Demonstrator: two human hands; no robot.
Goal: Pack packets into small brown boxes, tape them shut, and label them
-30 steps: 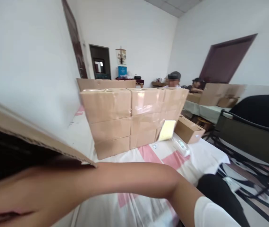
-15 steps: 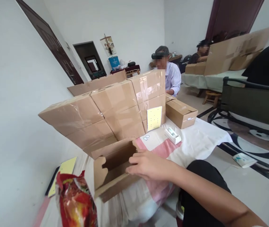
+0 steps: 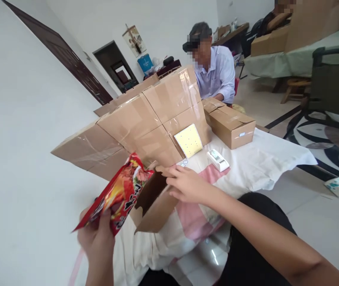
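Note:
My left hand (image 3: 98, 234) grips a red instant noodle packet (image 3: 122, 192) by its lower left part, with the thumb across the front. The packet is tilted, and its upper right end hangs over the left side of an open cardboard box (image 3: 159, 212). The packet hides part of the box's opening. My right hand (image 3: 187, 184) holds the box at its right end, fingers bent over the edge. Inside the box it looks dark; its bottom is hidden.
Taped cardboard boxes (image 3: 139, 127) form a wall behind the open box. A yellow dotted card (image 3: 189, 141) leans on it. A white device (image 3: 218, 160) lies right of the card, near a closed long box (image 3: 229, 123). A person in a light shirt (image 3: 217, 73) sits beyond.
My left hand has come into view with the noodle packet, which has risen from the lower left to the open box. The box is turned and tilted, my right hand still on its end.

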